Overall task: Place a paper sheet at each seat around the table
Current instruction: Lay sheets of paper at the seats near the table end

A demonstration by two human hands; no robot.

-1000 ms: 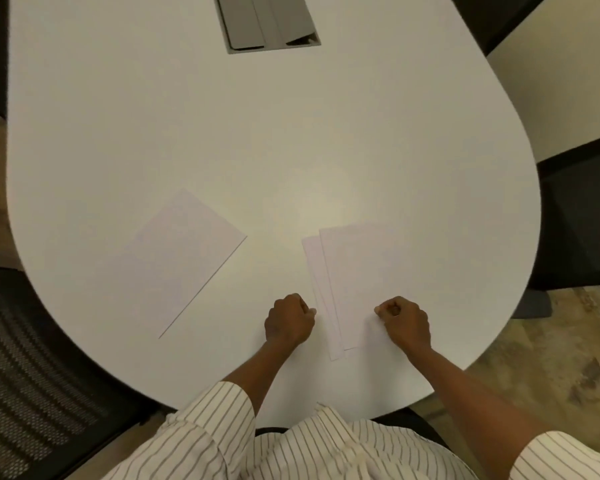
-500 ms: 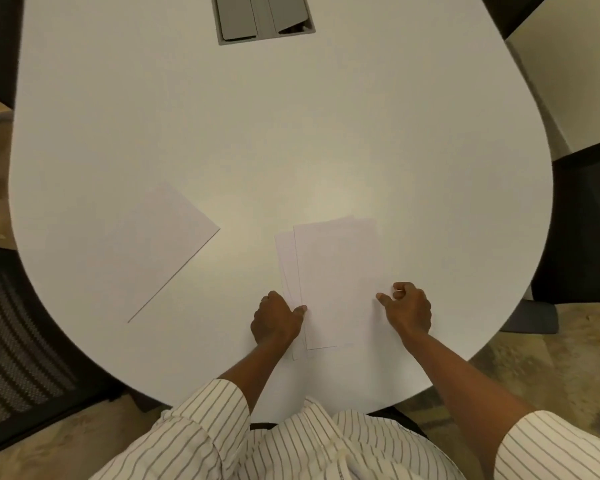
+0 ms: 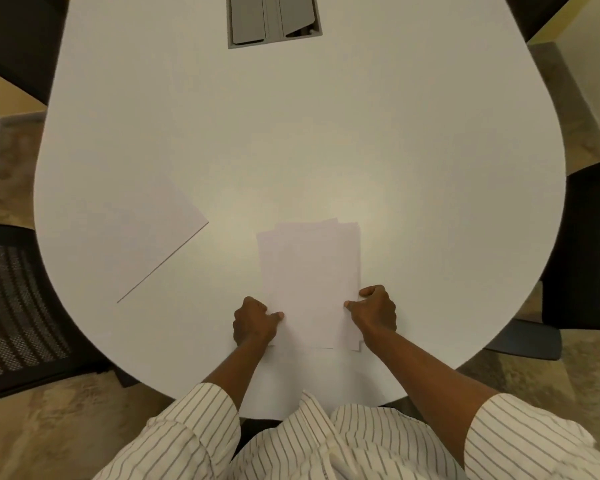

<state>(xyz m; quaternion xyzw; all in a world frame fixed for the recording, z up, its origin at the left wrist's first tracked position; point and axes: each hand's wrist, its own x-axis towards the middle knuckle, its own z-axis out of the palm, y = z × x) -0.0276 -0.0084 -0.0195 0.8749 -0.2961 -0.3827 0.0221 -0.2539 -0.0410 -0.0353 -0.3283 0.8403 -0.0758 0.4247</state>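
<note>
My hands, left [image 3: 255, 322] and right [image 3: 374, 311], curled and pinched the stack [image 3: 309, 282] by its sides near the bench [image 3: 326, 116] edge, squaring it. One sheet [image 3: 142, 233] lay apart, leftward.

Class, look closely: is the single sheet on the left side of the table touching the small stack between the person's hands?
No, the single sheet lies apart from the stack, with bare table between them.
</note>
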